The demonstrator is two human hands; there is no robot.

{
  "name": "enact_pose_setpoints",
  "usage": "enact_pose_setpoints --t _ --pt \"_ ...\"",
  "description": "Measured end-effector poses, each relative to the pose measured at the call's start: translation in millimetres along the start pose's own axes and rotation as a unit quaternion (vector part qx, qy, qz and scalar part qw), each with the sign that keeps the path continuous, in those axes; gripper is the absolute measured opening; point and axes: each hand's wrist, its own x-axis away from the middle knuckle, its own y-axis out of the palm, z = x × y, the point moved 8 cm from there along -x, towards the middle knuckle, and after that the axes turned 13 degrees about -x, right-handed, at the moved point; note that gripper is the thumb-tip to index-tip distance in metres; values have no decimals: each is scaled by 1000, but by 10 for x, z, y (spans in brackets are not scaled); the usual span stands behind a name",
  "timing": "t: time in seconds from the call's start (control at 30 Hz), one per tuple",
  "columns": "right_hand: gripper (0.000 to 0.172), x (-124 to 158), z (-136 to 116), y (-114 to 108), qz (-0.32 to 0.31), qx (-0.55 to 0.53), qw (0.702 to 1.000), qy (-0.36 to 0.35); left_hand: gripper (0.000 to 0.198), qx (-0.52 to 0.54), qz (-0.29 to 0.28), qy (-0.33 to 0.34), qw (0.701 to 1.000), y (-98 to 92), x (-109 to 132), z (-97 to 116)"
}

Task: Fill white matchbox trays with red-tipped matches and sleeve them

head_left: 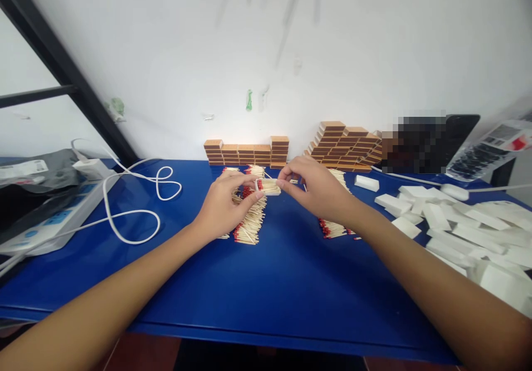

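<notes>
The left hand [226, 202] grips one end of a little white matchbox tray [273, 193], and the right hand [316, 188] pinches the other end. Two hands probably hold it steady so the matches [268, 185] inside don't spill (their red heads are at the left-hand end). The tray is between the hands, over the blue table [270, 293]. Match piles [249, 227] lie close by, maybe for easy reaching.

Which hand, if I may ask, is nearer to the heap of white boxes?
Right: the right hand is left of the white heap; the left hand is farther left.
</notes>
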Motion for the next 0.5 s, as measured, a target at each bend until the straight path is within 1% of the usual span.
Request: enact_pose_setpoints --t 0.1,0.3,0.43,0.5 --pt "12 -8 45 -43 7 5 1000 16 24 3 4 -16 1000 -6 -5 -45" --pt "9 -6 35 18 -14 -11 1000 26 20 15 4 -15 1000 -16 -2 -8" --pt "9 -1 52 -8 12 -25 999 38 18 23 4 -17 1000 -22 3 9" --pt "13 8 102 -11 26 -44 997 62 18 27 9 -14 999 -29 5 14"
